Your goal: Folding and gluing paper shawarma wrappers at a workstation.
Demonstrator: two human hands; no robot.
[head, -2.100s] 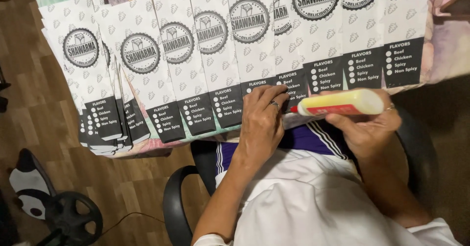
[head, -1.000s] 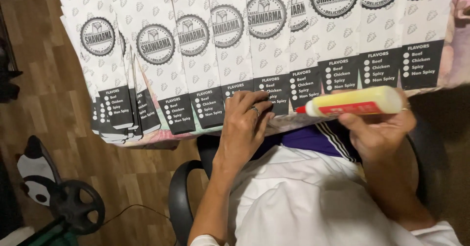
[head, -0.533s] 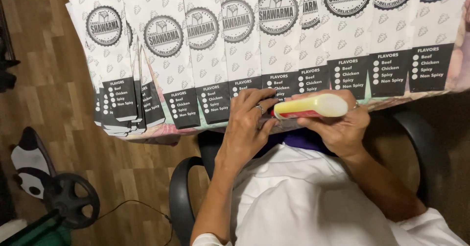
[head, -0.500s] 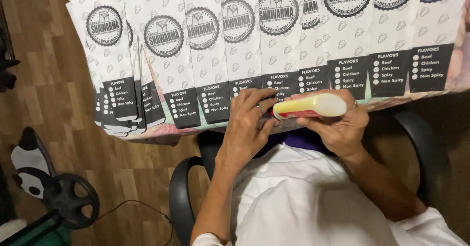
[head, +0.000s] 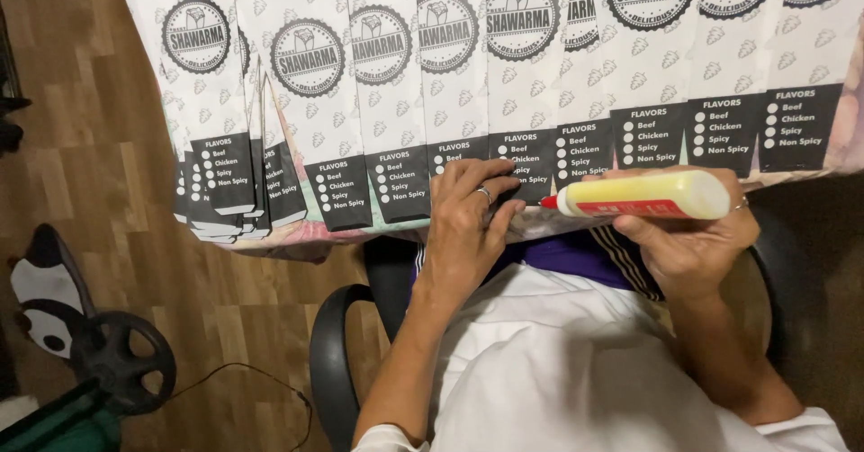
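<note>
A row of several white printed paper bags (head: 387, 83) with round black emblems and black bottom panels lies overlapped along the table edge. My left hand (head: 468, 223), with a ring on one finger, presses down on the black bottom edge of one bag near the middle. My right hand (head: 688, 241) grips a pale yellow glue bottle (head: 643, 196) with a red label. The bottle lies sideways, its red tip pointing left, close to my left fingers and the bag edge.
A stack of the same bags (head: 225, 191) sits at the left end of the row. I sit on a black chair (head: 346, 344) over a wooden floor (head: 81, 146). A black wheel-shaped object (head: 121, 362) and a cable lie at lower left.
The view has shifted, so the bags now sit further right in frame. My right hand carried the glue bottle left toward my left hand, then back a little to the right. My left hand stays on the bag edge.
</note>
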